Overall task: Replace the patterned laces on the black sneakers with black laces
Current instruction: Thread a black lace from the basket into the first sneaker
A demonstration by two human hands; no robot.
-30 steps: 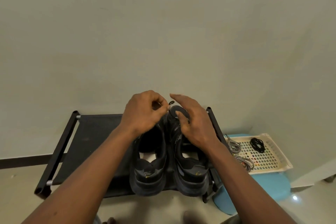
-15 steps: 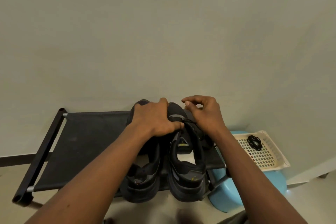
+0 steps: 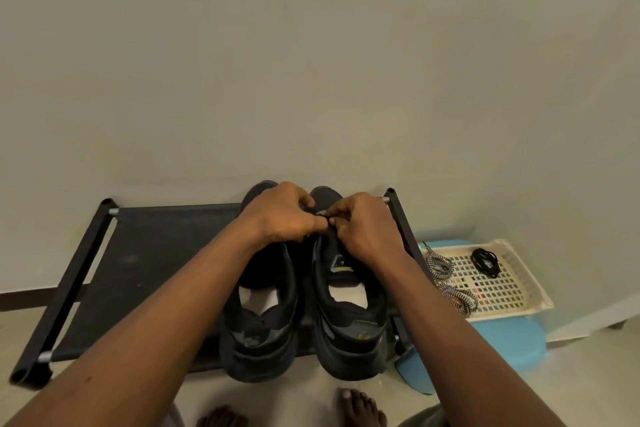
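The right sneaker (image 3: 349, 322) sits beside the left sneaker (image 3: 259, 329) on a soft cloth rack (image 3: 156, 253). Its heel is close and its toe is far, and its long way runs straight under the fingers. The left hand (image 3: 280, 215) and right hand (image 3: 363, 229) curl tight above its tongue with tips touching. I think they pinch a thin black lace (image 3: 322, 217). Right of the fingers, ropey patterned laces (image 3: 440, 267) and a spare black coil (image 3: 485, 262) lie in a holey plastic basket (image 3: 519, 291).

— What is held?
— A dark strand (image 3: 324, 217) is pinched between the left hand (image 3: 280, 215) and the right hand (image 3: 363, 232), over the tongue of the right sneaker (image 3: 349, 333); the left sneaker (image 3: 259, 340) is set just beside it on the black rack (image 3: 138, 253).
— And to the right?
— Patterned laces (image 3: 440, 266) and a coiled black lace (image 3: 485, 262) are laid in a cream basket (image 3: 519, 291) on a blue stool (image 3: 512, 340).
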